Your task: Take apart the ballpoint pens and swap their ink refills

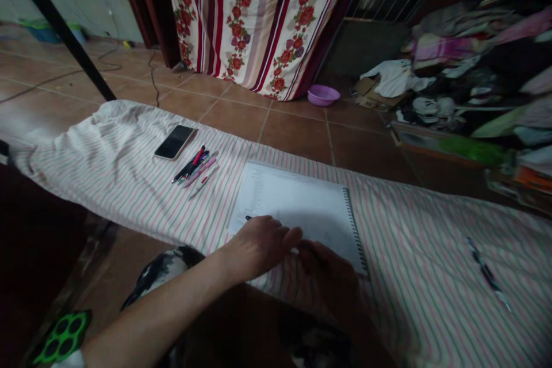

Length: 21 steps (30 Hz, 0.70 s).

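Observation:
A white spiral notebook (302, 201) lies open on a striped cloth (129, 184). My left hand (259, 244) rests on the notebook's near edge, fingers curled together. A small dark tip (248, 217) pokes out at its far side; I cannot make out what it is. My right hand (332, 270) lies in shadow just to the right, closed on a thin dark pen (307, 246). The fingertips of both hands meet at the pen.
A black phone (175, 142) and several coloured pens (196, 169) lie on the cloth to the left. Another pen (487, 272) lies at the far right. A purple bowl (323, 95) sits on the tiled floor by a floral curtain (259, 17). Piled clothes (466, 69) fill the right.

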Each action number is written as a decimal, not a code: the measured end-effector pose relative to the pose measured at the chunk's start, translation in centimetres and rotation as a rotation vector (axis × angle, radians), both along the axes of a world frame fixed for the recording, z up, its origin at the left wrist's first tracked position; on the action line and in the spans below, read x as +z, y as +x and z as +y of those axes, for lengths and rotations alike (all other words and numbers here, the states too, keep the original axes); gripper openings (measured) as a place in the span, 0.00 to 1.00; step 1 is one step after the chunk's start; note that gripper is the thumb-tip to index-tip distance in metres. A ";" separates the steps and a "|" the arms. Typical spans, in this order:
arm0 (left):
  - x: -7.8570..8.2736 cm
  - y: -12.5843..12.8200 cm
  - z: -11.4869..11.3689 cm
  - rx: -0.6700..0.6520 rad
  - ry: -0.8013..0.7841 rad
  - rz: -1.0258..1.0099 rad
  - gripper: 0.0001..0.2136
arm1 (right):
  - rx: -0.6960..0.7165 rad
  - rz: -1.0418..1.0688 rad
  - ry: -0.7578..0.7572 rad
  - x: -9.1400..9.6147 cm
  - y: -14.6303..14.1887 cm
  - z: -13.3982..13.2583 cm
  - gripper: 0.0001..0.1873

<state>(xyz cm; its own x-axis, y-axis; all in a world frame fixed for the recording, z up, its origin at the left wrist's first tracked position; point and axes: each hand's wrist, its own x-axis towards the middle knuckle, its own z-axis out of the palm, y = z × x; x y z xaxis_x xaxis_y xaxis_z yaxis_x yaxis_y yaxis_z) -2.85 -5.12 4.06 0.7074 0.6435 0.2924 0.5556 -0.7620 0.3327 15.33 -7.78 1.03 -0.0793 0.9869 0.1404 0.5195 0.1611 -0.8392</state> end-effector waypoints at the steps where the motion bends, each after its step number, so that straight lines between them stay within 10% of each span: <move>1: 0.0 0.0 -0.1 -0.004 -0.004 -0.009 0.09 | 0.003 0.003 0.004 0.0 0.0 0.0 0.12; 21: 0.4 -0.2 -0.7 -0.115 -0.027 0.007 0.11 | 0.083 0.161 -0.278 -0.5 -0.4 -0.7 0.20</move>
<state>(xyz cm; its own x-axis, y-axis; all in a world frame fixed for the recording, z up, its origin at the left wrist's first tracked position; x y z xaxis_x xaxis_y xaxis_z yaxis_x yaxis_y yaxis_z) -3.03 -5.82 4.47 0.7790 0.5654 0.2712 0.4671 -0.8117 0.3507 14.93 -8.53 0.57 -0.1602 0.9802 -0.1163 0.3711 -0.0494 -0.9273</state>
